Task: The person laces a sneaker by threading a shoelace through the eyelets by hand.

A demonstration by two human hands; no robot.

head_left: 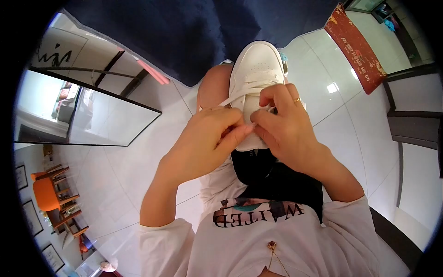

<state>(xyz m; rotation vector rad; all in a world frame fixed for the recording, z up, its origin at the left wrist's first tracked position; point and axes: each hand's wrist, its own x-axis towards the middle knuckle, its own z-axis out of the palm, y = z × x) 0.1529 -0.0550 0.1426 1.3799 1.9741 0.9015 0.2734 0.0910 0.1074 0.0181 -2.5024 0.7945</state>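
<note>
A white shoe (257, 62) points away from me in the upper middle, with white laces (251, 87) crossing its upper part. My left hand (207, 138) is over the shoe's left side near the tongue, its fingers closed, with a lace running from them toward the shoe. My right hand (286, 127) is bent over the right side of the tongue, thumb and fingers pinched together. The fingertips of both hands nearly meet. What the right fingers hold is hidden. Below the shoe opening is a black sock (251, 166).
A dark blue cloth (184, 37) hangs beyond the shoe. A framed mirror (106, 115) stands at the left, an orange chair (45, 194) at the lower left. A red mat (355, 51) lies at the upper right on the tiled floor (341, 134).
</note>
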